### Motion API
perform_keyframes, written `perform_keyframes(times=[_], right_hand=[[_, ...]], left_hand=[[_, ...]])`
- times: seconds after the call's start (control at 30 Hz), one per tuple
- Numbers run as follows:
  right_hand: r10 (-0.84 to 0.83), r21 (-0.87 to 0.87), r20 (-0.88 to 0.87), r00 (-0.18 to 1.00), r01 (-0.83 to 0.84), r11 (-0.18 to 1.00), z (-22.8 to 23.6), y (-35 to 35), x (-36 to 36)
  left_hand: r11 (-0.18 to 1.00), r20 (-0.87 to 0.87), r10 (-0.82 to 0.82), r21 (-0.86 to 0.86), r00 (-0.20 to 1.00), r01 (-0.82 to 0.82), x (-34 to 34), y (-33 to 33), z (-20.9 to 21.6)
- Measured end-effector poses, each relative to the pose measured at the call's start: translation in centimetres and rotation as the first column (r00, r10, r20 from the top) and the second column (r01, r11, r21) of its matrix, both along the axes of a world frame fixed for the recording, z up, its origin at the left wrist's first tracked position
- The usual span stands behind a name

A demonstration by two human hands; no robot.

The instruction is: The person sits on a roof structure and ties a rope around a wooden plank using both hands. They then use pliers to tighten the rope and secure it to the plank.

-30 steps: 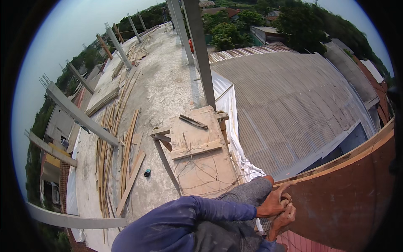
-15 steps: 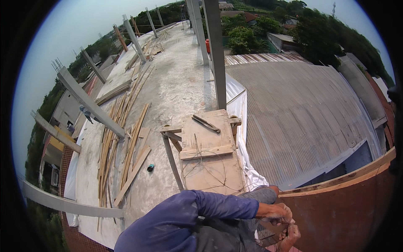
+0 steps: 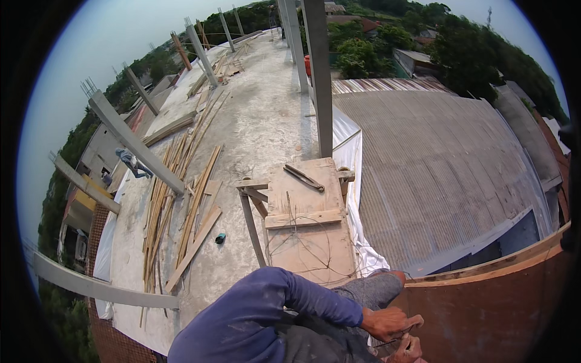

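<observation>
At the lower right my left hand (image 3: 387, 323) reaches out of a dusty blue sleeve, its fingers curled in a pinch. Just below it is my right hand (image 3: 407, 351), also closed, fingertips close to the left ones. A thin dark wire (image 3: 386, 343) shows at the hands; its ends are hidden. Beside them rises a brown wooden panel (image 3: 484, 317). Ahead of my bent knee lies a plywood platform (image 3: 308, 248) with a cross batten (image 3: 304, 219). Pincers (image 3: 304, 178) rest on its far part, and loose lengths of wire (image 3: 321, 261) spread over the near part.
The platform stands high beside a concrete slab (image 3: 254, 121). Timber strips (image 3: 166, 193) and a small teal-and-black object (image 3: 220, 238) lie there. Concrete columns (image 3: 318, 78) rise along it. A corrugated roof (image 3: 430, 175) lies to the right. Another person (image 3: 133, 163) is at far left.
My left hand has shifted slightly left and down, and the right hand has dropped lower. The view has shifted a little. The distant person has moved to the right.
</observation>
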State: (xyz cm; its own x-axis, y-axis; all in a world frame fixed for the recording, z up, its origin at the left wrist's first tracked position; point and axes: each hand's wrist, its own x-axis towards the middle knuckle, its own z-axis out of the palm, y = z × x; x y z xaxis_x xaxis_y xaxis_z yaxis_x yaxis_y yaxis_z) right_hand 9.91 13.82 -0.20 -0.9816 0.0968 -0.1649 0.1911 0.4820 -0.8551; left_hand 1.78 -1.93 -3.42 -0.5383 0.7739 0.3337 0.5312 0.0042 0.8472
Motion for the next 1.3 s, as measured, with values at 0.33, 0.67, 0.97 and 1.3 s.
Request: perform_keyframes(times=[0.33, 0.67, 0.97, 1.3], right_hand=[[0.007, 0.084, -0.087, 0.996, 0.0, 0.996, -0.7, -0.9, 0.0], [0.009, 0.137, -0.14, 0.99, 0.011, 0.99, -0.6, -0.5, 0.3], [0.019, 0.192, -0.187, 0.982, 0.017, 0.981, -0.5, -0.1, 0.4], [0.029, 0.287, -0.336, 0.941, 0.072, 0.955, -0.5, 1.3, 1.7]], left_hand=[[0.992, -0.345, 0.025, -0.108, 0.938, -0.066, 1.0, 0.2, -2.8], [0.982, 0.434, 0.061, -0.188, 0.899, 0.024, 0.3, 1.0, -0.5], [0.964, 0.862, -0.104, 0.211, 0.496, -0.164, 0.1, 1.9, -1.0], [0.963, 0.95, -0.1, 0.167, 0.295, -0.213, 0.9, 0.9, 2.4]])
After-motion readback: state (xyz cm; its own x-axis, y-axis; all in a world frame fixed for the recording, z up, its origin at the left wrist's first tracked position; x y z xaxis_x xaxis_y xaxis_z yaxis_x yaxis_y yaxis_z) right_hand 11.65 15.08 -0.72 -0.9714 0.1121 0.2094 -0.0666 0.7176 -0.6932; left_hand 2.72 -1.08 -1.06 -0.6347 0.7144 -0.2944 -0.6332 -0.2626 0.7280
